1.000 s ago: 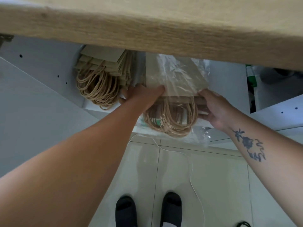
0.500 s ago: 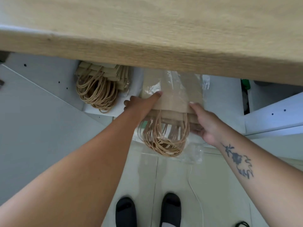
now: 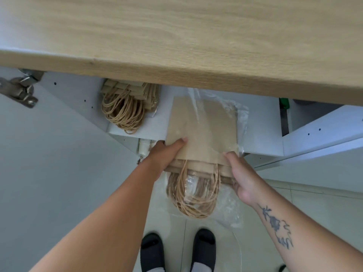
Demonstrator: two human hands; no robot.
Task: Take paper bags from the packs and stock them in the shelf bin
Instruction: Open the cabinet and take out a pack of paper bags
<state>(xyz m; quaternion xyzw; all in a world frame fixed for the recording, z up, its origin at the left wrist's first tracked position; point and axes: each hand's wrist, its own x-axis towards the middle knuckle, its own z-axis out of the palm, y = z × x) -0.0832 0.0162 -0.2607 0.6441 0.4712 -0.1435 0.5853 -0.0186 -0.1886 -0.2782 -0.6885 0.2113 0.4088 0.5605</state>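
A pack of brown paper bags in clear plastic wrap sticks out over the front edge of a white shelf under the wooden countertop. Its twine handles hang toward me. My left hand grips the pack's left side, thumb on top. My right hand grips its right side near the handles. A second stack of paper bags with looped handles lies on the shelf to the left, partly hidden by the countertop.
The wooden countertop overhangs the shelf and hides its back. An open white cabinet door with a metal hinge stands at left. Another white panel is at right. My feet in black slippers stand on tiled floor.
The pack has slid out of the shelf toward me in both hands, with more of its handles and plastic wrap hanging past the shelf edge. My view has shifted back too.
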